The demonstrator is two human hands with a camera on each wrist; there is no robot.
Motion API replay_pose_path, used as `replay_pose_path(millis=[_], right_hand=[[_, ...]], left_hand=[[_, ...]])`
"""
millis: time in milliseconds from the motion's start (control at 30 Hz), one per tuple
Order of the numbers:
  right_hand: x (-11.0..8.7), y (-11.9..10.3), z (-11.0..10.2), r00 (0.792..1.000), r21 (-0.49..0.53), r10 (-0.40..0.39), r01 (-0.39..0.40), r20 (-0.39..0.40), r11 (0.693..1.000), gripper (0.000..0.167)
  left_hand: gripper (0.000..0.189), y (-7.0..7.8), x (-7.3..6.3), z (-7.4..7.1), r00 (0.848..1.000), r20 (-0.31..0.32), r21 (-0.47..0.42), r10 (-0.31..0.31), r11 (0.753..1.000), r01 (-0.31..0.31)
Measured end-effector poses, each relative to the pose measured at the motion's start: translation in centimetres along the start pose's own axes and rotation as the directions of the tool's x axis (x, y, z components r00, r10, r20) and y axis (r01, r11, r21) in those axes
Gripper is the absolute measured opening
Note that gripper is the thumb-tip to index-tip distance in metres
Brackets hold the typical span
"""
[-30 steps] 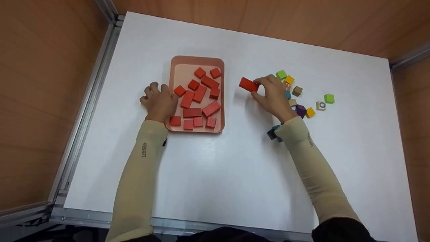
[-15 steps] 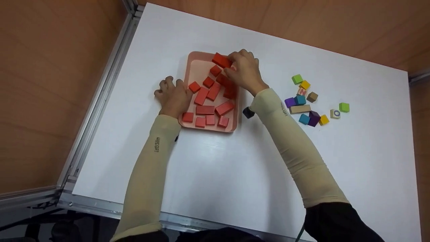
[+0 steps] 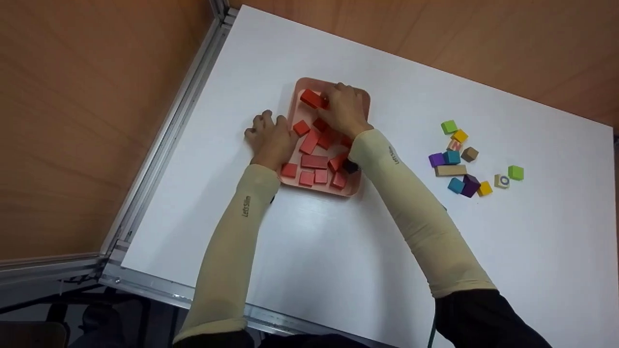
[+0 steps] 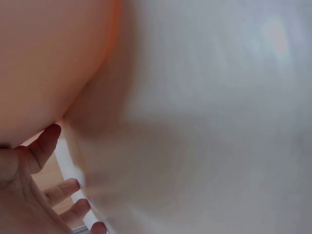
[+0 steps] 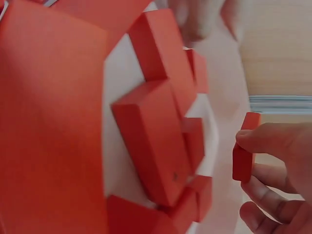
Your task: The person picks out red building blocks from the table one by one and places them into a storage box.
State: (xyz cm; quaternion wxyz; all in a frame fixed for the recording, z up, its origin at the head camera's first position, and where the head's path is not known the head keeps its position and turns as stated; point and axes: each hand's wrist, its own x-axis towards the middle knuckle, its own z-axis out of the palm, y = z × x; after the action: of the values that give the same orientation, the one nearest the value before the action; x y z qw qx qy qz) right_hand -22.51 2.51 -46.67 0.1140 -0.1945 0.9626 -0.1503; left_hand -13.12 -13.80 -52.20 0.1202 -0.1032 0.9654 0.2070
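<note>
A pink tray [image 3: 355,186] holds several red wooden blocks, cubes and longer bricks, such as the red brick [image 3: 314,161] lying across its lower half. Over the tray's far end, my right hand [image 3: 346,110] pinches a red rectangular block [image 3: 312,98] between thumb and fingers. The right wrist view shows this held block [image 5: 243,163] apart from the large red blocks [image 5: 161,141] nearer the camera. My left hand [image 3: 272,140] rests at the tray's left side, fingers spread on the table. In the left wrist view its thumb [image 4: 46,144] touches the tray wall [image 4: 48,63].
Right of the tray lies a loose group of small blocks: green [image 3: 449,126], yellow [image 3: 460,136], teal [image 3: 452,157], purple [image 3: 470,185] and a plain wooden bar [image 3: 450,170]. Wood panels [image 3: 459,43] border the white table [image 3: 309,251].
My right hand has carried the red block leftward from beside the colored blocks to over the tray's far end. The left hand stays by the tray. The head view has shifted.
</note>
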Motion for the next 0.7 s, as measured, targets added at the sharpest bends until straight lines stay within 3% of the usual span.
replay_pose_path(millis=[133, 433, 567, 700], right_hand=[[-0.3, 0.7, 1.1, 0.999, 0.044, 0.013, -0.014, 0.038, 0.999, 0.046], [-1.4, 1.9, 2.2, 0.987, 0.103, 0.133, -0.142, 0.090, 0.985, 0.043], [-1.5, 1.8, 2.7, 0.987, 0.107, 0.123, -0.134, 0.106, 0.985, 0.041], [-1.7, 1.7, 2.9, 0.995, 0.078, 0.080, -0.085, 0.057, 0.993, 0.038]], left_hand=[[0.038, 0.5, -0.3, 0.6, 1.000, -0.006, 0.007, 0.009, 1.000, -0.009], [0.038, 1.4, -0.2, 1.3, 0.998, 0.009, 0.030, 0.069, 0.997, -0.069], [0.039, 0.9, -0.2, 1.5, 0.998, 0.032, 0.015, 0.049, 0.999, -0.049], [0.041, 0.1, 0.0, 1.6, 0.999, 0.034, 0.004, 0.035, 0.999, -0.035]])
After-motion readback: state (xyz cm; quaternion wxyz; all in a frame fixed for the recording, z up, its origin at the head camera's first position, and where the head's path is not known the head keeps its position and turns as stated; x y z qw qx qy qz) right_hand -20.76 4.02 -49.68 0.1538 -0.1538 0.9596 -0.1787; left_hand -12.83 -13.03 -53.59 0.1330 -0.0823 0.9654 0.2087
